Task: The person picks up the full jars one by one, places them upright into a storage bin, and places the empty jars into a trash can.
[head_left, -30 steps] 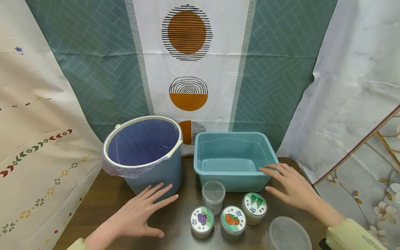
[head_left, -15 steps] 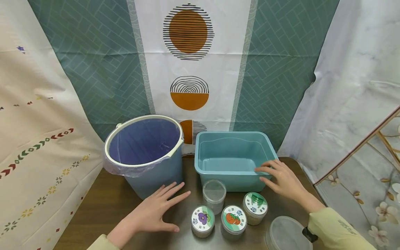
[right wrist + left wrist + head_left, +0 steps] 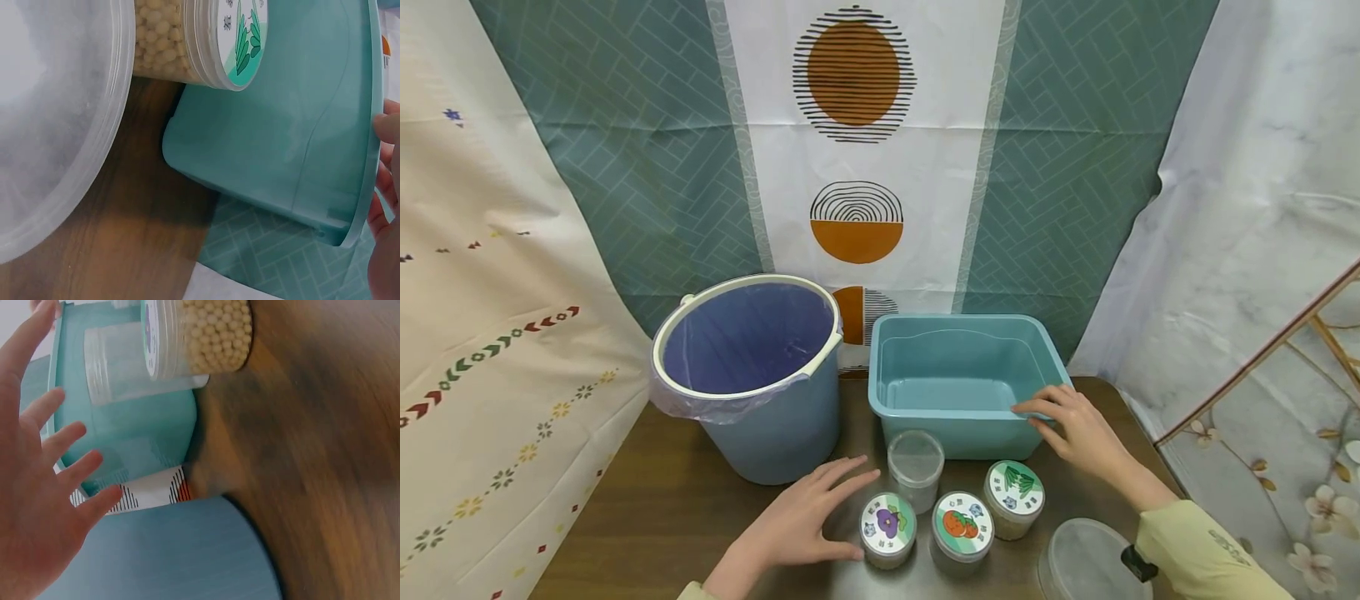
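Note:
My left hand (image 3: 805, 517) is spread with its fingers apart just left of a clear jar with a purple-flower lid (image 3: 887, 531). Small beige balls (image 3: 219, 334) fill that jar in the left wrist view. Behind it stands a clear jar with a plain lid (image 3: 916, 467). At the front right corner of a teal plastic basin (image 3: 970, 437), my right hand (image 3: 1078, 429) grips the rim, thumb outside and fingers over the inner side. The right wrist view shows the thumb (image 3: 387, 127) at this rim, with part of the hand cut off by the frame.
A blue bucket (image 3: 775, 442) with a bag liner stands left of the basin. Nearby are an orange-fruit-lidded jar (image 3: 962, 525), a green-leaf-lidded jar (image 3: 1015, 492) and a wide plain-lidded tub (image 3: 1097, 558). Patterned cloths hang behind and at both sides of the wooden table (image 3: 647, 500).
My left hand has moved right, from in front of the bucket to beside the purple-flower jar. The right hand has shifted slightly left and closed onto the basin's rim.

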A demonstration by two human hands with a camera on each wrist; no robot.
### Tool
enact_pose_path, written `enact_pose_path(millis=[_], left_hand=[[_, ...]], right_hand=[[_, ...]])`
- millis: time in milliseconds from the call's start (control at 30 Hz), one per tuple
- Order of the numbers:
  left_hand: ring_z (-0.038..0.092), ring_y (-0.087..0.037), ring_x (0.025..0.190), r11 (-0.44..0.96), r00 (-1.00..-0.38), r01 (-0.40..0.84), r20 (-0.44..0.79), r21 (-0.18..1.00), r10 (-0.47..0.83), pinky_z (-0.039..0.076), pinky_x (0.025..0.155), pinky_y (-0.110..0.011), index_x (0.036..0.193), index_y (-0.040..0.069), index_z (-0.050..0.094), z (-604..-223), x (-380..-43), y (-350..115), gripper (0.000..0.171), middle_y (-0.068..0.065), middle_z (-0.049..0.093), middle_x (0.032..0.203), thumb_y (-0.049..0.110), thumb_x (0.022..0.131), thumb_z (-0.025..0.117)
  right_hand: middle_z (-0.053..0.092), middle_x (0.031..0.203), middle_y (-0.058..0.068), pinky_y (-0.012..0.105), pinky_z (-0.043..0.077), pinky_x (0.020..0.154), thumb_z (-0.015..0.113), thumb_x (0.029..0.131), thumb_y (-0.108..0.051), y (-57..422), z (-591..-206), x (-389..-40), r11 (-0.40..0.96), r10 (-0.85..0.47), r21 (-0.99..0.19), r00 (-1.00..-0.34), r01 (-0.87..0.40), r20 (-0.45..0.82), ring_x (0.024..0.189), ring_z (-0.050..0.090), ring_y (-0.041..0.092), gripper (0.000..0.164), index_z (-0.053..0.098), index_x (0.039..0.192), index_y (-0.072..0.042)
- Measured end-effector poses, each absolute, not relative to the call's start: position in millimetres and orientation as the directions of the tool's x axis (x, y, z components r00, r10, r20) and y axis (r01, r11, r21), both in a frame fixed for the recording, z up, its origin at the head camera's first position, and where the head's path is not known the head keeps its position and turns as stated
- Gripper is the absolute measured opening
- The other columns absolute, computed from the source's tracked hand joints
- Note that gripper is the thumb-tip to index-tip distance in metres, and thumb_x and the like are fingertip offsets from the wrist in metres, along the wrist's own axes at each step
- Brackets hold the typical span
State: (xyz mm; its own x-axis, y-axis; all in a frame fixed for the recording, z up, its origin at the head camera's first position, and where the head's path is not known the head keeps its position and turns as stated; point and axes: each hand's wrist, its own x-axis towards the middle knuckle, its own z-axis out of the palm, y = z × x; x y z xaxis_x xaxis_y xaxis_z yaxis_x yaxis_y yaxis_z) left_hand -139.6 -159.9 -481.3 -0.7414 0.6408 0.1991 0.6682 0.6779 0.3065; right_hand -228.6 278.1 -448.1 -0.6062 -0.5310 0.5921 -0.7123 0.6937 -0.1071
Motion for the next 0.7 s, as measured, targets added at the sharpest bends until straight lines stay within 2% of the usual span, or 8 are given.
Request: enact_pose_path(millis=[167,400,567,700], left_hand=[[0.052,-0.016,0.129,0.672,-0.764,0.634,0.177,0.382,0.621,0.052,0.097,-0.042,0.148,0.040,0.040,-487,-138,-145,0.083,0.009,0.048,0.147,0.064,0.077,0.074],[0.053,-0.009,0.120,0.650,-0.772,0.612,0.162,0.451,0.615,0.052,0.090,-0.031,0.142,0.040,0.048,-496,-137,-123,0.071,0.015,0.053,0.138,0.058,0.079,0.075],[0.053,-0.011,0.121,0.637,-0.779,0.590,0.141,0.496,0.612,0.051,0.094,-0.031,0.137,0.034,0.055,-503,-135,-109,0.063,0.013,0.055,0.138,0.057,0.081,0.074],[0.052,-0.014,0.123,0.664,-0.794,0.571,0.121,0.482,0.595,0.049,0.100,-0.036,0.134,0.034,0.058,-509,-134,-102,0.060,0.011,0.056,0.136,0.054,0.080,0.076]], right_hand=[[0.063,0.096,-0.009,0.033,0.042,0.075,0.079,0.078,-0.003,277,-448,-227,0.703,-0.504,-0.153,-0.638,-0.695,0.582,0.090,0.055,0.008,0.038,0.075,0.108,-0.026],[0.063,0.096,-0.007,0.032,0.038,0.077,0.079,0.077,-0.002,275,-455,-225,0.720,-0.467,-0.161,-0.643,-0.675,0.607,0.089,0.052,0.010,0.039,0.076,0.108,-0.025],[0.064,0.097,-0.005,0.028,0.033,0.074,0.079,0.077,-0.002,273,-458,-223,0.723,-0.431,-0.182,-0.641,-0.667,0.635,0.087,0.049,0.009,0.038,0.077,0.107,-0.024],[0.065,0.097,-0.004,0.024,0.030,0.071,0.079,0.078,-0.001,272,-460,-222,0.719,-0.413,-0.200,-0.640,-0.666,0.648,0.084,0.045,0.008,0.036,0.077,0.107,-0.023]])
